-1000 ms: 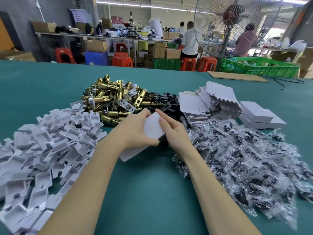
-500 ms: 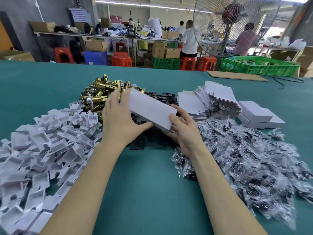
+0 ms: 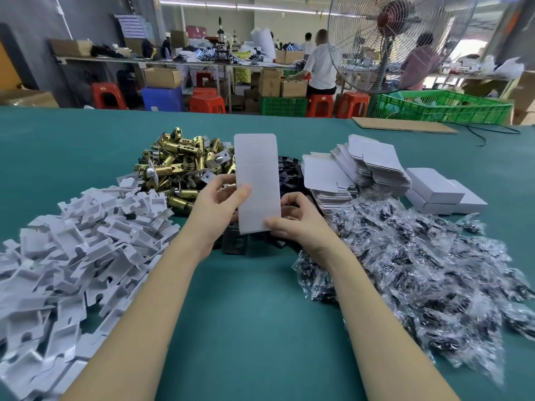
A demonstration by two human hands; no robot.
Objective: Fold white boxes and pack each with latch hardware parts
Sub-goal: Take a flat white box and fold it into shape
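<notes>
I hold a white box (image 3: pixel 256 175) upright above the green table, its top flap standing open. My left hand (image 3: pixel 215 206) grips its left edge with the thumb on the front face. My right hand (image 3: pixel 298 221) pinches its lower right corner. Behind the box lies a heap of brass latch bolts (image 3: pixel 182 163). Black plates (image 3: pixel 236 244) lie under my hands. White card inserts (image 3: pixel 72 241) are piled at the left. Bagged screw packs (image 3: pixel 419 270) spread at the right.
Stacks of flat unfolded boxes (image 3: pixel 356 169) sit behind the bags, with three folded boxes (image 3: pixel 443 195) to their right. A cardboard sheet (image 3: pixel 402 125) and a green crate (image 3: pixel 440 107) lie at the far table edge. A standing fan (image 3: pixel 388 39) and seated people are beyond.
The box went from lying low and slanted between my hands to standing upright in front of me. Both hands rose with it and shifted their hold to its lower part.
</notes>
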